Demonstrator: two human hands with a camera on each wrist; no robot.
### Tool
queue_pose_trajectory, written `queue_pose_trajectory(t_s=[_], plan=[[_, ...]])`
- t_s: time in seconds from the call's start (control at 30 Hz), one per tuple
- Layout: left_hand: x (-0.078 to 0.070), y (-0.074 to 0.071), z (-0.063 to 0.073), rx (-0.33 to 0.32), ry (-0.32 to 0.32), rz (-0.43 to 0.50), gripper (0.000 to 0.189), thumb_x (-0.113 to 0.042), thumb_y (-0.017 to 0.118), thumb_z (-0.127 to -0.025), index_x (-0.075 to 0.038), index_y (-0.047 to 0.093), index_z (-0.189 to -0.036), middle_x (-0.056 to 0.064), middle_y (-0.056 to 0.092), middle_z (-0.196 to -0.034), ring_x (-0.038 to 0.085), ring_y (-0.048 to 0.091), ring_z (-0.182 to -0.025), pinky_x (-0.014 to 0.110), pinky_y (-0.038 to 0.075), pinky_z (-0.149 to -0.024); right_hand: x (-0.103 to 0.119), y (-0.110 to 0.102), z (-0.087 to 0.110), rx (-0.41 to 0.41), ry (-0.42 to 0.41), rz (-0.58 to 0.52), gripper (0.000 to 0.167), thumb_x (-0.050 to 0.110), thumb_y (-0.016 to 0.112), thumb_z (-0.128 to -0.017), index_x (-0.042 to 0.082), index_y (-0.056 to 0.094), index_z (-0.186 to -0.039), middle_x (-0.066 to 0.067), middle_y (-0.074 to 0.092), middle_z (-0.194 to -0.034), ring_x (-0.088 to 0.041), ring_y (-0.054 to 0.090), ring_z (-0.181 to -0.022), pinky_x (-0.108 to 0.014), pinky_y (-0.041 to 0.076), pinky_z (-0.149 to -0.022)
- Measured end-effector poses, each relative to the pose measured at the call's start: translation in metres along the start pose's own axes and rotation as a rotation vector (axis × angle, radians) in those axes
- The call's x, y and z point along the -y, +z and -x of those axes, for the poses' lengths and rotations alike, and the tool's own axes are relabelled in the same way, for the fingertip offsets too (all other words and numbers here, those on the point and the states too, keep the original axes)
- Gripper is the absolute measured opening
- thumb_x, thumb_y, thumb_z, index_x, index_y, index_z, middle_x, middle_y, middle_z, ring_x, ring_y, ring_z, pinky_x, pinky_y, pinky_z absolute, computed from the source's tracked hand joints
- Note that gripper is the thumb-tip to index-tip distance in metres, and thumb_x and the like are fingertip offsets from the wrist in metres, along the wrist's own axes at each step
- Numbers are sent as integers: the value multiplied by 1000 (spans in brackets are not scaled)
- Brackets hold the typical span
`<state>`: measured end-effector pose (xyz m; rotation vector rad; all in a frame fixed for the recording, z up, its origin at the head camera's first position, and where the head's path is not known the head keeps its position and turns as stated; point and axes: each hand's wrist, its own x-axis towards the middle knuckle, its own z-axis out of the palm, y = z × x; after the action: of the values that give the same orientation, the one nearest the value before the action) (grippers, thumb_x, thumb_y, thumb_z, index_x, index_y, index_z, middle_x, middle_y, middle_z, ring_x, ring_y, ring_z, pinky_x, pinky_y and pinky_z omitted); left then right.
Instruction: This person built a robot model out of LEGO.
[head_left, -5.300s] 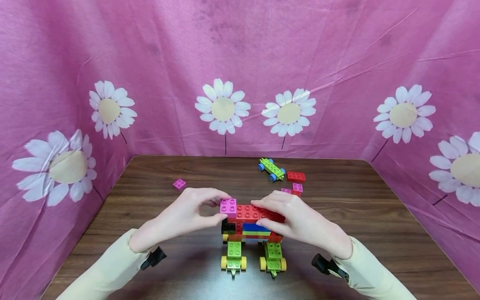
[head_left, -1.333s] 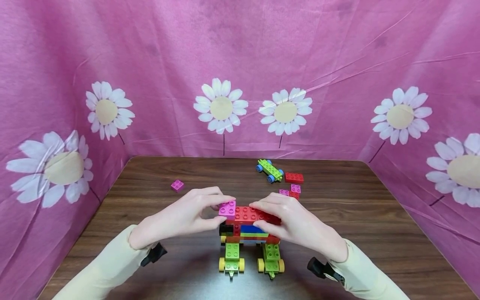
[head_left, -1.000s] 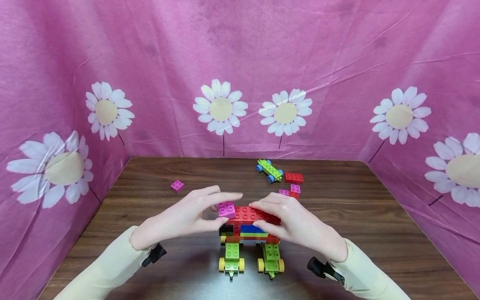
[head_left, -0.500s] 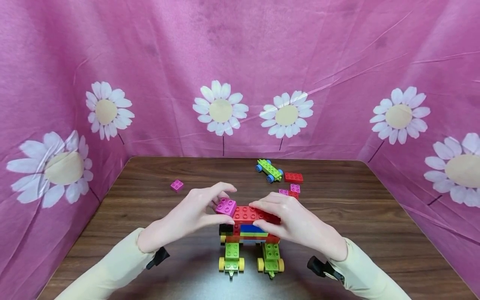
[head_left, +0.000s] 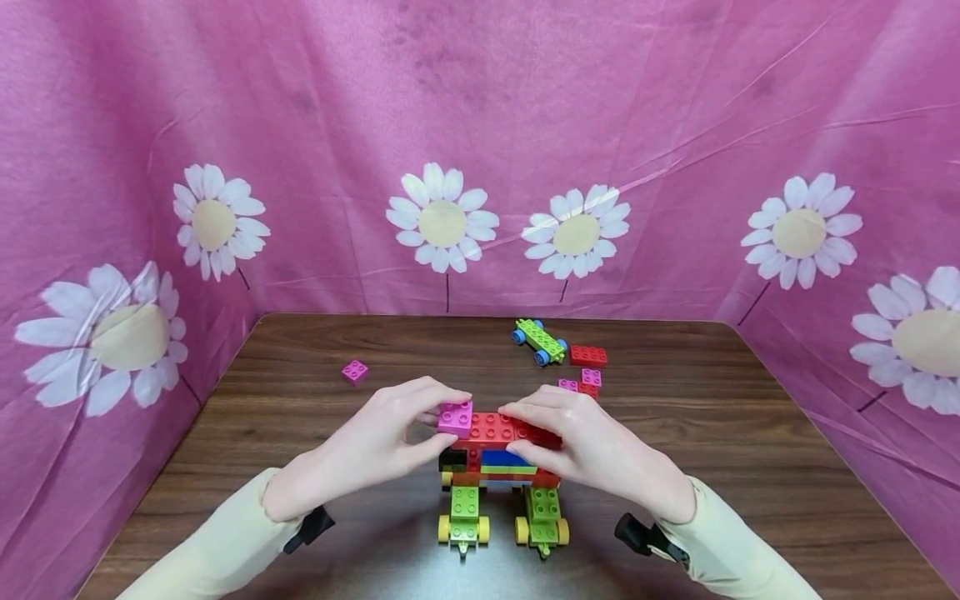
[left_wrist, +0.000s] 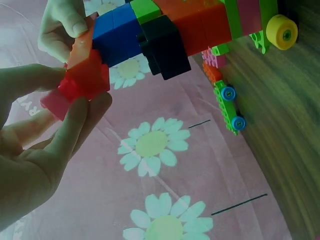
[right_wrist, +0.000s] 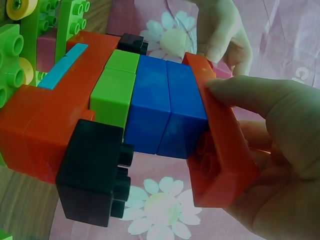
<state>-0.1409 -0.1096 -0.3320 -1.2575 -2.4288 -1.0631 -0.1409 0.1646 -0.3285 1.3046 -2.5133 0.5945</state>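
My left hand (head_left: 375, 437) pinches a pink two-by-two toy brick (head_left: 454, 419) between thumb and fingers, over the left end of the red top bricks (head_left: 491, 427). In the left wrist view the pink brick (left_wrist: 55, 104) juts past a red brick's end. The right hand (head_left: 600, 450) grips the right end of that red layer, thumb in front and fingers on top. Below it the build stacks blue bricks (right_wrist: 147, 100), lime bricks (right_wrist: 112, 90), an orange-red layer (right_wrist: 55, 130) and black end bricks (right_wrist: 90, 172). It stands on lime wheeled bases (head_left: 465, 504) with yellow wheels.
A lime car base (head_left: 540, 340) with blue wheels stands at the back of the wooden table (head_left: 300, 350). Nearby lie a red brick (head_left: 588, 356) and small pink bricks (head_left: 591, 377). One pink brick (head_left: 355, 372) lies alone at the left. A pink flowered cloth (head_left: 322, 167) hangs around.
The left fingers lifted off the pink brick and it tilted and turned; now it sits squarer with the red layer and the fingers pinch it again. The right hand kept its grip.
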Motion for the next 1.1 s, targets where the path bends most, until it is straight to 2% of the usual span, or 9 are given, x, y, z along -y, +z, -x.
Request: queue_pose_trajectory(t_s=[0.07, 0.2, 0.27, 0.4, 0.5, 0.73, 1.03, 1.1], plan=[[0, 2, 1, -3, -7, 26, 36, -6, 74, -87, -5, 64, -121, 5, 69, -110, 12, 71, -92, 16, 58, -74, 0, 0, 0, -2, -1, 3, 37, 32, 73, -90, 10, 71, -120, 2, 74, -103, -8, 67, -90, -21, 57, -76], [0, 3, 2, 8, -29, 69, 34, -6, 73, -88, -4, 62, -120, 6, 70, -109, 13, 71, -92, 17, 58, -71, 0, 0, -1, -5, -4, 2, 37, 32, 73, -90, 10, 71, -120, 2, 74, -103, -8, 66, -90, -21, 57, -76], [1, 2, 2, 10, -37, 64, 34, -7, 73, -88, -4, 62, -120, 6, 71, -109, 13, 71, -92, 16, 57, -69, 0, 0, 0, -6, -4, 3, 38, 32, 73, -89, 10, 71, -120, 2, 74, -103, -8, 66, -90, -21, 57, -76], [1, -1, 2, 8, -39, 28, 34, -9, 74, -87, -5, 64, -120, 5, 72, -111, 12, 72, -92, 18, 58, -73, 0, 0, 0, -8, -4, 4, 38, 33, 74, -89, 10, 71, -120, 2, 74, -104, -8, 66, -90, -21, 57, -76], [2, -2, 2, 11, -33, 19, 34, -9, 74, -87, -6, 64, -119, 6, 73, -113, 12, 72, -93, 21, 59, -78, 0, 0, 0, -7, -2, 4, 38, 33, 73, -90, 10, 71, -120, 2, 74, -104, -8, 66, -91, -21, 57, -77], [1, -1, 1, 13, -6, 21, 35, -7, 76, -85, -4, 65, -118, 9, 72, -113, 14, 73, -93, 21, 59, -81, -1, 1, 0, -17, -8, 4, 37, 33, 73, -90, 11, 71, -119, 3, 74, -102, -6, 65, -88, -20, 56, -75], [1, 3, 3, -18, -5, 44, 37, -4, 76, -85, -1, 65, -119, 6, 71, -105, 14, 73, -90, 21, 59, -79, -1, 2, 0, -26, -5, -4, 37, 34, 73, -90, 11, 71, -119, 4, 74, -101, -6, 64, -87, -19, 55, -74], [1, 3, 3, -15, 5, 37, 36, -4, 75, -85, -1, 64, -120, 6, 70, -106, 13, 71, -91, 18, 58, -75, -1, 2, 0, -21, -2, -4, 37, 34, 73, -90, 11, 71, -119, 4, 74, -101, -6, 64, -87, -19, 55, -74]])
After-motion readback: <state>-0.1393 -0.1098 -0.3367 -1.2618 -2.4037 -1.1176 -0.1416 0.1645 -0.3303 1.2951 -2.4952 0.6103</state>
